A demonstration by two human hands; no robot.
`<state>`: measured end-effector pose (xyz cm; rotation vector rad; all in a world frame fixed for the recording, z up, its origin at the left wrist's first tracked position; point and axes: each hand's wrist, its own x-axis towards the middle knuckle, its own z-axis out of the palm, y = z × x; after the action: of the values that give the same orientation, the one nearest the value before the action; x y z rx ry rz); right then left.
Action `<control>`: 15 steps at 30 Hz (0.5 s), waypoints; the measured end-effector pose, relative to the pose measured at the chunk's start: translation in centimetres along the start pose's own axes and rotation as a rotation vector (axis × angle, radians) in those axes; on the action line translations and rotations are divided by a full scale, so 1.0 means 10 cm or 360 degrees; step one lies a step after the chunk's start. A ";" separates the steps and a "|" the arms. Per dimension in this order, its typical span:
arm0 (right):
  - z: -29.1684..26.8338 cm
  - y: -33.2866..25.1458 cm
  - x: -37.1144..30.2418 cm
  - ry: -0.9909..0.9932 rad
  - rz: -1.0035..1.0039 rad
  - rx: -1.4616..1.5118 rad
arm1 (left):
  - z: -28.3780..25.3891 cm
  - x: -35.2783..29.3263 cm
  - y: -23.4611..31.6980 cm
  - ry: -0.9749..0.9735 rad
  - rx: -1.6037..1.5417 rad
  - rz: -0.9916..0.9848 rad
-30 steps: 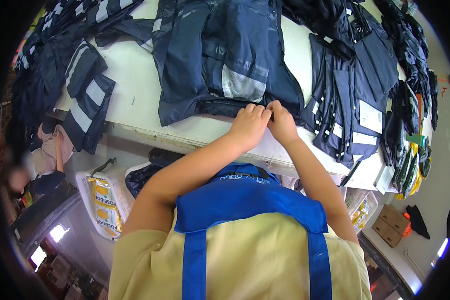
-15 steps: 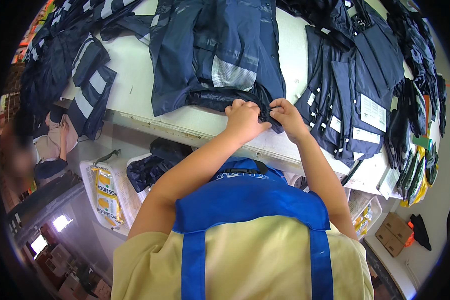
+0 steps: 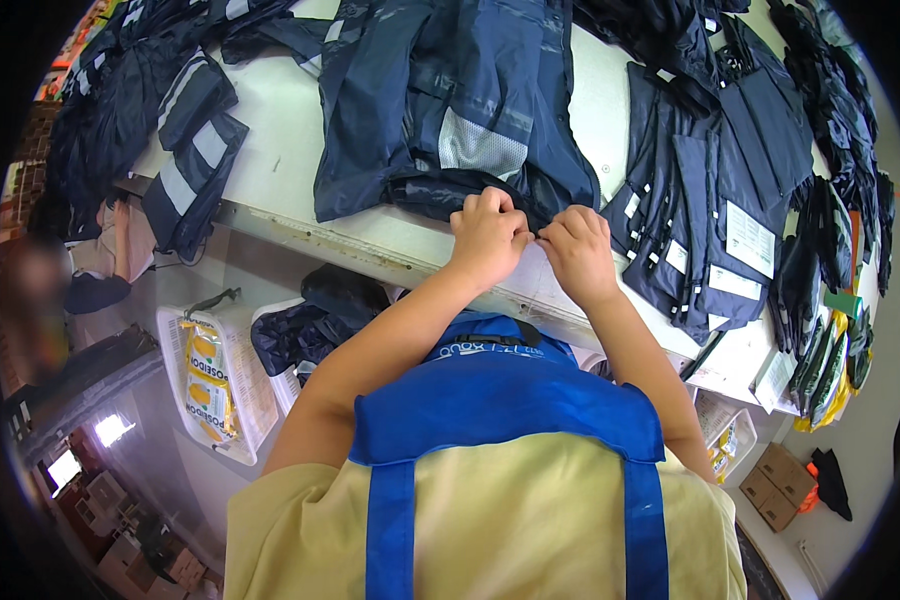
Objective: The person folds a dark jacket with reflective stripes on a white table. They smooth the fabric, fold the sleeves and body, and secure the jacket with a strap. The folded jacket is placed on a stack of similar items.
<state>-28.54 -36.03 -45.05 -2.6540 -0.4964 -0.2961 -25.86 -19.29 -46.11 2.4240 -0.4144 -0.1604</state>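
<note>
A dark navy waterproof garment (image 3: 390, 110) with a silver-grey reflective patch (image 3: 482, 146) lies spread on the white table (image 3: 270, 150). Its near edge is bunched into a dark roll by the table's front rim. At the right part of that roll, my left hand (image 3: 488, 240) is closed with its fingers bent over the fabric. Just beside it, my right hand (image 3: 581, 255) pinches the same edge. The fingertips of both hands almost meet, and the bit of fabric between them is mostly hidden.
Folded dark garments with white labels (image 3: 692, 190) lie on the right. Dark garments with reflective bands (image 3: 192, 165) hang over the table's left end. Below stands a white basket (image 3: 260, 400) with yellow packets (image 3: 208, 375). Another person (image 3: 95, 270) is at far left. Cardboard boxes (image 3: 778, 485) sit lower right.
My right hand has turned, its fingers now curled down over the fabric edge and closer to my left hand. The garment's right near corner now spreads further right.
</note>
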 end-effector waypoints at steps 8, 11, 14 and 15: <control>-0.18 0.46 -0.41 0.0062 0.0371 0.0018 | -0.71 -0.05 -1.06 0.0560 0.0323 -0.0128; -0.16 0.48 -0.47 -0.0087 0.0278 0.0301 | -0.87 -0.17 -1.05 0.0494 0.0379 -0.0113; -0.39 0.73 -0.57 0.0110 0.0562 0.0307 | -0.92 -0.33 -1.26 0.0552 0.0290 -0.0160; -0.52 0.93 -0.65 0.0265 0.0805 0.0228 | -0.95 -0.39 -1.33 0.0652 0.0314 -0.0252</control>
<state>-31.53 -48.17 -45.61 -2.4801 0.2016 -0.3050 -24.07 -2.61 -47.20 2.5970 -0.0539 0.3197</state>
